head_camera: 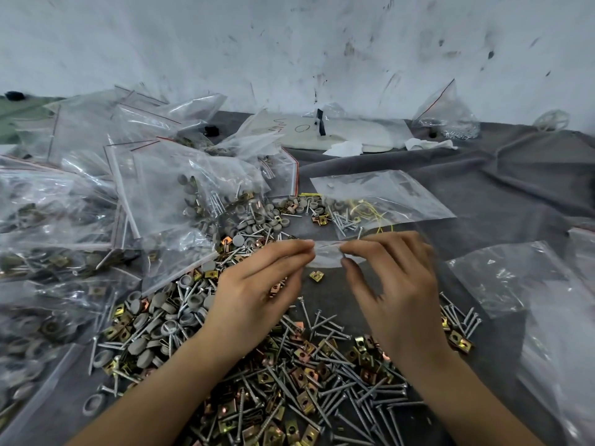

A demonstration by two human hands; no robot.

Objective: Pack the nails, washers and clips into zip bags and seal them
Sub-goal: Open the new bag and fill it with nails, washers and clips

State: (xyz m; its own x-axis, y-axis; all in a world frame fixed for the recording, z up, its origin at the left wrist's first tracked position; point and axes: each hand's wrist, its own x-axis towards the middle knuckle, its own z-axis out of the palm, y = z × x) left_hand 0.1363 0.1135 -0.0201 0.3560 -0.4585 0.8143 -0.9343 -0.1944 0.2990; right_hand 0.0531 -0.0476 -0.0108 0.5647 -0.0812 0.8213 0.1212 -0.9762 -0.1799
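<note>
Centre frame: left hand [257, 284] and right hand [396, 284], apart, each pinching the bag [325, 254] rim. Step: probably opening. Next: spread mouth, load nails [338, 391].

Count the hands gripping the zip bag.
2. The left hand pinches the small zip bag at its left end; the right hand pinches it at the right end. No others in view.
</note>
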